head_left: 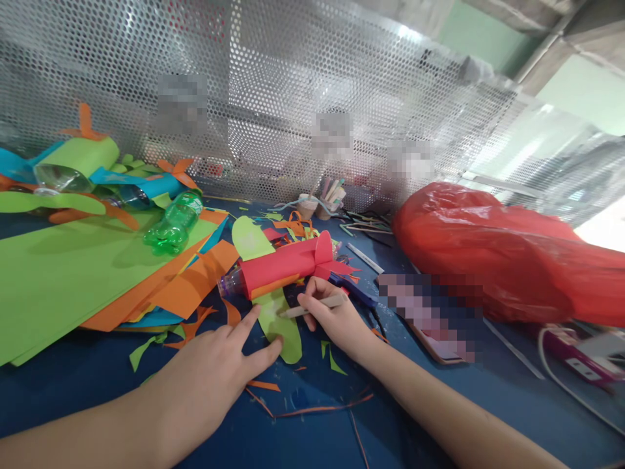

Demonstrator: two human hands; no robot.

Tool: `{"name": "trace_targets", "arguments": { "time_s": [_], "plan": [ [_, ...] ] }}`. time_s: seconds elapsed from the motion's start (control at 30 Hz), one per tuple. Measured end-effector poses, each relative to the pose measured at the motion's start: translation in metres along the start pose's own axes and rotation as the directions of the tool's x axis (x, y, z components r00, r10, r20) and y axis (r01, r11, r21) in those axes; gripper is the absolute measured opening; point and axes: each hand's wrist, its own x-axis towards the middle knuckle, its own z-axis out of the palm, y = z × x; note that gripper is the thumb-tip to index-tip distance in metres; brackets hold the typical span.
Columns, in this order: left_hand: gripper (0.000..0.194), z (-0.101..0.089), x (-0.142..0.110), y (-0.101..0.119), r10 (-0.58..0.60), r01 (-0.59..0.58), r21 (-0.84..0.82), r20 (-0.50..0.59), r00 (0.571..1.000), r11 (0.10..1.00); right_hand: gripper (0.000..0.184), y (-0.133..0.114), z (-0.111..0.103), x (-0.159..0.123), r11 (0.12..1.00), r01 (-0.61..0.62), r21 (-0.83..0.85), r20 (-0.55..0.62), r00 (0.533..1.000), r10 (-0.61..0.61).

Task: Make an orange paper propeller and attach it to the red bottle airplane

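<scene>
A toy plane made from a plastic bottle wrapped in red paper (pixel 280 262) lies on the blue table, its clear neck pointing left. A light green paper wing (pixel 288 339) extends from it toward me, and another green wing (pixel 250 238) lies on its far side. My left hand (pixel 209 365) is open, with forefinger and thumb spread against the near wing's left edge. My right hand (pixel 334 319) grips a pale marker (pixel 295 311), whose tip is at the near wing's surface. An orange paper strip (pixel 273 286) runs along the body's near side.
Coloured paper sheets (pixel 63 273), a green bottle (pixel 174 223) and more paper-covered bottle planes (pixel 81 159) lie left. Cups of markers (pixel 325 207) stand by the perforated metal screen (pixel 273 117). Right are a blue glue gun (pixel 359 291), a phone (pixel 415 329) and a red plastic bag (pixel 488 247).
</scene>
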Motion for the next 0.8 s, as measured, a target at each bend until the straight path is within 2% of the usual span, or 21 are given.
{"name": "trace_targets", "arguments": {
  "time_s": [0.17, 0.8],
  "plan": [
    [0.081, 0.0005, 0.0004, -0.0004, -0.010, 0.010, 0.003, -0.008, 1.000, 1.000, 0.023, 0.0008, 0.0006, 0.0010, 1.000, 0.002, -0.019, -0.027, 1.000, -0.003],
    [0.080, -0.0031, -0.0006, 0.0000, -0.006, 0.006, 0.015, 0.013, 1.000, 1.000, 0.021, 0.0003, 0.0003, 0.0005, 1.000, 0.009, 0.014, 0.003, 1.000, -0.009]
  ]
}}
